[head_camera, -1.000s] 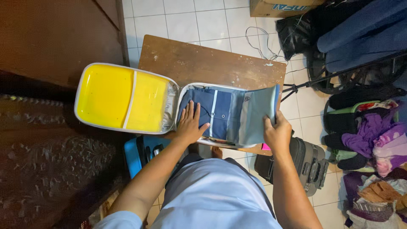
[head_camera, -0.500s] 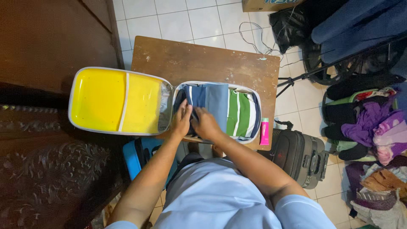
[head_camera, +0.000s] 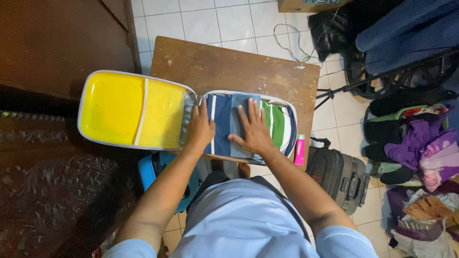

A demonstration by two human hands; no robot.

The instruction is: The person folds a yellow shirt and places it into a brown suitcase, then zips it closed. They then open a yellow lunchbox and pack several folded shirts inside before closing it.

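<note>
An open small suitcase lies on a wooden table (head_camera: 229, 67). Its yellow lid (head_camera: 129, 111) is flipped out to the left. The right half holds a folded blue garment (head_camera: 224, 119) with a white stripe, lying over a green-and-white striped cloth (head_camera: 277, 125). My left hand (head_camera: 199, 128) rests flat at the left edge of the blue garment, by the hinge. My right hand (head_camera: 253, 128) presses flat on the folded garment, fingers spread. Neither hand grips anything.
A pink tube (head_camera: 300, 149) lies on the table's right edge. A dark wheeled bag (head_camera: 340, 176) stands on the tiled floor to the right, a blue case (head_camera: 154, 173) under the table. Piled clothes (head_camera: 420, 153) and a tripod leg (head_camera: 382, 79) fill the right side. Dark wooden furniture (head_camera: 62, 38) stands left.
A second ago my right hand held the garment's right flap up; it folded the flap over to the left, uncovering the striped cloth, and now both hands lie flat on the fold.
</note>
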